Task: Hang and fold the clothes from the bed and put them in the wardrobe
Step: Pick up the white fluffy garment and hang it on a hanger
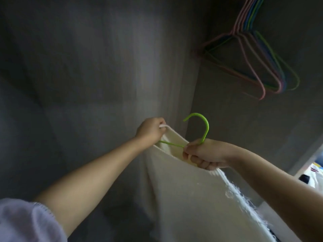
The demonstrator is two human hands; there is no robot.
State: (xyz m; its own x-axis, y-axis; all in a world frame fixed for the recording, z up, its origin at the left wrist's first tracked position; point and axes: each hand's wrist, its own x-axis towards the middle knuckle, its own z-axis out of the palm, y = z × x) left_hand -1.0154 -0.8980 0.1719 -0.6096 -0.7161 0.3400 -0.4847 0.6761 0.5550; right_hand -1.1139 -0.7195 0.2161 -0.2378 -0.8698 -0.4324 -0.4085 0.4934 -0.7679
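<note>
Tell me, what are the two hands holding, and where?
Left hand pinches the cream knitted garment's top edge; right hand grips the green plastic hanger below its hook, plus the garment.

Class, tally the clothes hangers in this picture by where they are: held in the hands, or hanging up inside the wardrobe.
Green hanger in the hands, inside the cream garment: 1
Empty hangers hanging upper right: about 6, overlapping, exact count unclear
Total: about 7
</note>
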